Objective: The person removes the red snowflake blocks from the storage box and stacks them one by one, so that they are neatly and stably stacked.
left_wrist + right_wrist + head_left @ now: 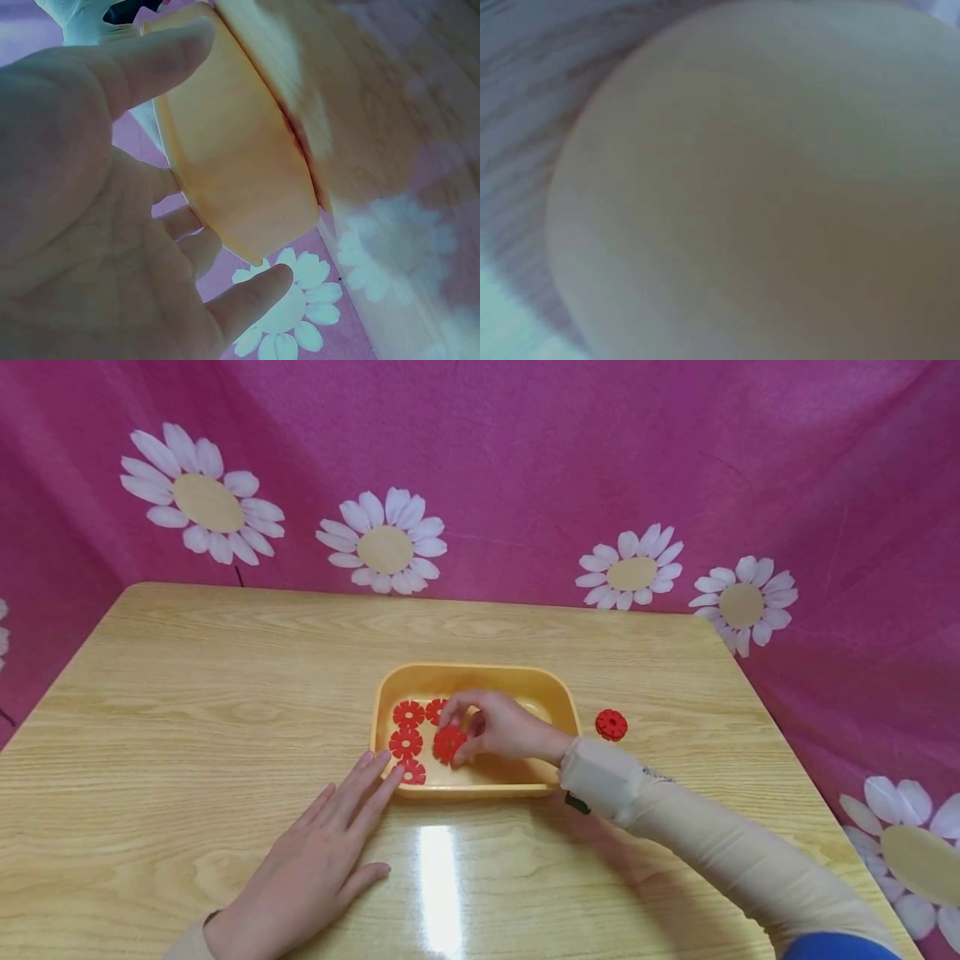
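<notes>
A yellow plastic bin [480,791] sits mid-table with several red notched discs [406,743] lying along its left side. Over its floor, my right hand [504,727] reaches in and pinches another red disc [449,745] between thumb and fingers. At the bin's front left corner is my left hand [322,843], fingers extended and fingertips right at the rim. From the left wrist, the palm [97,225] and spread fingers show beside the outer bin wall [240,150]. A blurred, pale yellow bin wall [765,187] fills most of the right wrist view, where the hand itself is out of sight.
A small stack of red discs [611,725] lies on the wooden table [225,693] just right of the bin. Behind the table's far edge hangs a magenta cloth [510,468] printed with white daisies. A glare patch [439,885] marks the tabletop in front.
</notes>
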The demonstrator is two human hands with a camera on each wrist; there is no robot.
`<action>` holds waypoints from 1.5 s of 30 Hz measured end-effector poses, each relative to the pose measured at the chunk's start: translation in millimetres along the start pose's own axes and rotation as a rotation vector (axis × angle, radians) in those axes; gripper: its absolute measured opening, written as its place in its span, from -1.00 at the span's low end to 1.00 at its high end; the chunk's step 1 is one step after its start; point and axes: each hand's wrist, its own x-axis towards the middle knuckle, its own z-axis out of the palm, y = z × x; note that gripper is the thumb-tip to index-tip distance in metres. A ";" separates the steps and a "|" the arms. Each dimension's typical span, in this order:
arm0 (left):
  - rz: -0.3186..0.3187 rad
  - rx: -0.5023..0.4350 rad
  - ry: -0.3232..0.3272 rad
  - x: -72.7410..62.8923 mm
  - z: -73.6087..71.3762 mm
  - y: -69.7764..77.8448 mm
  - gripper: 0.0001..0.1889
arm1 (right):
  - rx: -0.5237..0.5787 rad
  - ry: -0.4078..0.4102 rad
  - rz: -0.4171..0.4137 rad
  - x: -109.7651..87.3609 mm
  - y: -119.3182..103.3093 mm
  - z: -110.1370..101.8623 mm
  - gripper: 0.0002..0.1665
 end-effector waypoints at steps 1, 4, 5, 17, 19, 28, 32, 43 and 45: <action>-0.001 -0.002 -0.001 0.0 -0.1 0.0 0.02 | 0.019 0.011 -0.002 -1.5 0.4 -3.5 -0.58; -0.001 -0.005 -0.001 0.3 -0.3 0.1 0.02 | 0.084 0.048 -0.024 -8.1 2.5 -15.2 -0.57; 0.000 -0.005 0.001 0.5 -0.4 0.2 0.03 | 0.102 0.065 -0.022 -11.4 3.1 -19.6 -0.56; 0.019 0.000 0.032 -0.2 -0.4 0.5 0.05 | 0.271 0.325 0.211 -71.6 27.5 -85.3 -0.49; 0.023 0.002 0.041 -0.5 -0.3 0.3 0.05 | 0.261 0.352 0.252 -83.1 36.3 -93.1 -0.48; 0.019 -0.001 0.042 -0.4 -0.1 -0.2 0.05 | 0.166 0.371 0.423 -127.1 84.4 -110.4 -0.43; 0.011 -0.004 0.023 -0.2 -0.2 -0.4 0.05 | 0.160 0.349 0.461 -135.9 105.1 -110.5 -0.43; 0.036 -0.003 0.065 -0.9 0.5 -0.8 0.02 | 0.144 0.349 0.474 -138.4 118.8 -105.3 -0.41; 0.031 -0.002 0.057 -0.6 0.6 -0.6 0.03 | 0.137 0.349 0.480 -138.1 117.7 -105.1 -0.40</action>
